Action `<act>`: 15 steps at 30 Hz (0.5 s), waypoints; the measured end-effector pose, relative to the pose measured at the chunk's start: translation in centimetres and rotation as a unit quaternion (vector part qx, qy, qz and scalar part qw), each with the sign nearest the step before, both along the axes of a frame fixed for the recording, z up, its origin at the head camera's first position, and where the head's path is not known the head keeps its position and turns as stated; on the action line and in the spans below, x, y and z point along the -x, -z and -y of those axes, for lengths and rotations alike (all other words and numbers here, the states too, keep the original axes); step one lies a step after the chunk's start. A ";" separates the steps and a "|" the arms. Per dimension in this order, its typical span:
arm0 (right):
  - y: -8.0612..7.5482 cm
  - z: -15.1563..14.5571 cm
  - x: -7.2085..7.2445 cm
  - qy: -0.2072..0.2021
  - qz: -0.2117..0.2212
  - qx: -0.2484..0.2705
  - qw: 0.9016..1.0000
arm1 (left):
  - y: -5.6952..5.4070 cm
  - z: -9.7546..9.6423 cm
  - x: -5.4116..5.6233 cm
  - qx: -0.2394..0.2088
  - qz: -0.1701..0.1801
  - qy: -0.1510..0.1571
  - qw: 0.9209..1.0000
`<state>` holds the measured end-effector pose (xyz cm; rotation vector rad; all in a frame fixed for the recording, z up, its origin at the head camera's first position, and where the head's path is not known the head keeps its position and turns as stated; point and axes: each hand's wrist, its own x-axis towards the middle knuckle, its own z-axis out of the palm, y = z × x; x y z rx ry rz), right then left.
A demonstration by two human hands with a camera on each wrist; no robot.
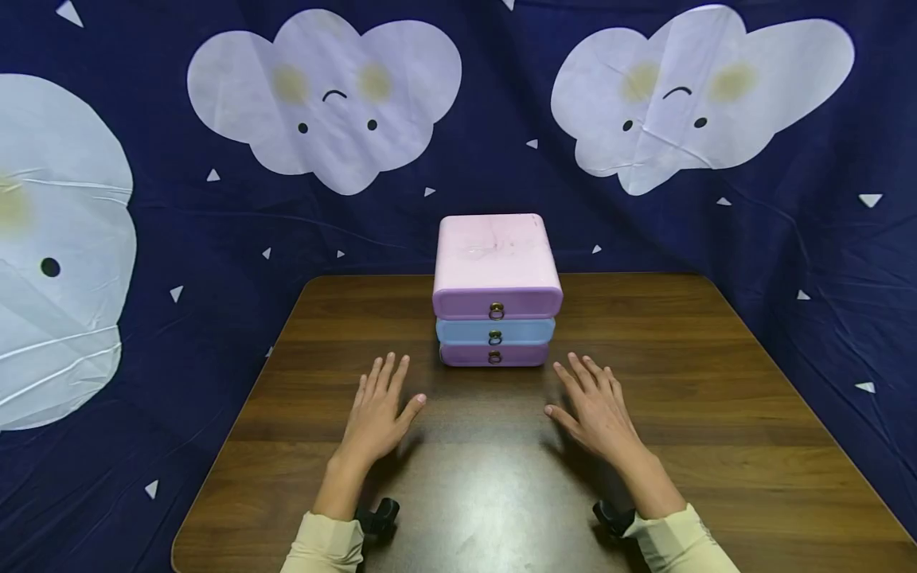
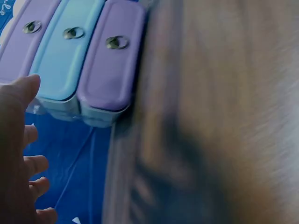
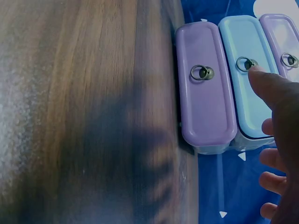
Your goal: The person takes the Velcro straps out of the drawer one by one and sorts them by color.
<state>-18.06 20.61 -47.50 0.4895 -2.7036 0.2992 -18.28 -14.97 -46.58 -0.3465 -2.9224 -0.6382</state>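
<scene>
A small three-drawer box (image 1: 494, 255) with a pink top stands toward the back of the table, its drawer fronts facing me. From top to bottom the fronts are purple, blue (image 2: 70, 51) and purple (image 3: 205, 102), each with a brass ring pull. To the front left of the box is my left hand (image 1: 376, 422), palm down with straight, spread fingers and nothing in it. On the other side, my right hand (image 1: 598, 414) is held much the same way, fingers pointing forward, holding nothing. Both hands cast shadows on the table, and all the drawers look closed.
The brown wood-grain table (image 1: 494, 477) has rounded back corners. Behind it hangs a dark blue cloth (image 1: 501, 103) with white clouds and small triangles. A black wrist camera (image 1: 380, 516) sits at the left wrist and another black camera (image 1: 612, 519) at the right.
</scene>
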 end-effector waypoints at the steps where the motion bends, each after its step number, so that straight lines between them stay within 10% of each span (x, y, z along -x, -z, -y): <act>1: 0.0 0.0 0.0 0.000 0.000 0.000 1.000 | -0.3 0.2 0.2 -0.001 0.000 -0.001 1.000; 15: -0.2 0.0 -0.2 -0.006 -0.006 0.004 1.000 | -7.6 2.3 4.4 0.002 -0.045 0.010 0.999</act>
